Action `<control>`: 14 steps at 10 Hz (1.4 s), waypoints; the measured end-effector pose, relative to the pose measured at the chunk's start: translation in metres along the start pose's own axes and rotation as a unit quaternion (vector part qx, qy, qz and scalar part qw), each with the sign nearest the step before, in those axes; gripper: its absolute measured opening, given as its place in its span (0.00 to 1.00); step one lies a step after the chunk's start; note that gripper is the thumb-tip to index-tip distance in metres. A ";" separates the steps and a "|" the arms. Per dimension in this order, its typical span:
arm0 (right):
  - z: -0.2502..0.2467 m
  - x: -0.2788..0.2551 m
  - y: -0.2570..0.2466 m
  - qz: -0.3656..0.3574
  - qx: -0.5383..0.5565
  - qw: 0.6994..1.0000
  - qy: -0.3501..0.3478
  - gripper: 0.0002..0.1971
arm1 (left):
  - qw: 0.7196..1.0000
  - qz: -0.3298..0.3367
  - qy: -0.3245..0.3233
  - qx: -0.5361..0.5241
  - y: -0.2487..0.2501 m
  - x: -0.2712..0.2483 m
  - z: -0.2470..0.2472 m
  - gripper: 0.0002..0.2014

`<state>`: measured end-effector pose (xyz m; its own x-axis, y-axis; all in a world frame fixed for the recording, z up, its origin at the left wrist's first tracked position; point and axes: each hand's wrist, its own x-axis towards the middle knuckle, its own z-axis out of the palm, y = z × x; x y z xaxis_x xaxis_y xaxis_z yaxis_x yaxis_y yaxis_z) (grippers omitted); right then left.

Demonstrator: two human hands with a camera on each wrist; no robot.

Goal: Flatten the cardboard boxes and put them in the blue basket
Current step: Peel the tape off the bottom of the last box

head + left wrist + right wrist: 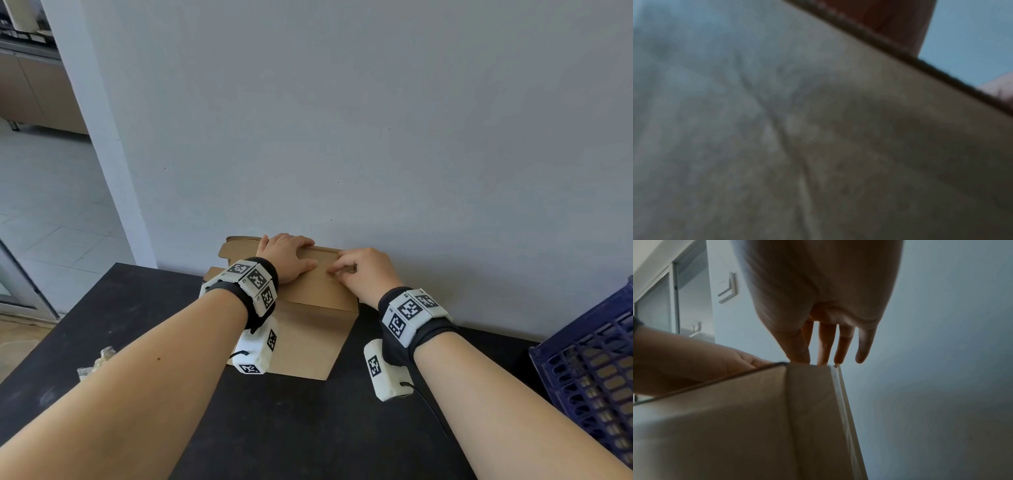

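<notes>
A brown cardboard box [308,342] stands on the black table [291,428], against the grey wall, with a loose flap sticking out at its far left. My left hand [291,257] lies flat on the box top with its fingers straight. My right hand [359,270] is beside it at the right end, its bent fingers touching the top edge with their tips. From the right wrist, the fingertips [824,356] rest on the box [725,426] corner, with the left hand [694,360] behind. The left wrist view is filled by blurred cardboard [797,146].
The blue basket [596,370] stands at the table's right edge, near my right forearm. A crumpled piece of clear plastic [96,363] lies near the left edge. The wall runs right behind the box. Left of the table is tiled floor.
</notes>
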<state>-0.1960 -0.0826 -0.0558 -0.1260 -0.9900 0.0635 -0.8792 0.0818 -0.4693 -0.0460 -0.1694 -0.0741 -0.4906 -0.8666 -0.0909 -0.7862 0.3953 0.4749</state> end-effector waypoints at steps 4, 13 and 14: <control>0.005 0.002 -0.018 0.053 -0.046 0.997 -0.022 0.10 | 1.000 0.000 0.005 -0.002 -0.003 -0.002 0.001 0.25; 0.007 0.006 -0.020 0.084 -0.065 0.994 0.033 0.21 | 1.000 0.002 0.002 -0.004 -0.003 -0.003 0.001 0.25; 0.007 0.006 -0.021 0.088 -0.064 0.994 0.027 0.17 | 1.000 0.002 0.000 -0.002 -0.003 -0.002 0.000 0.25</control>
<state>-0.1748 -0.0907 -0.0518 -0.3044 -0.9518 0.0384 -0.8921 0.2707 -0.3617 -0.0429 -0.1685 -0.0756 -0.4942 -0.8649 -0.0885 -0.7821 0.3978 0.4796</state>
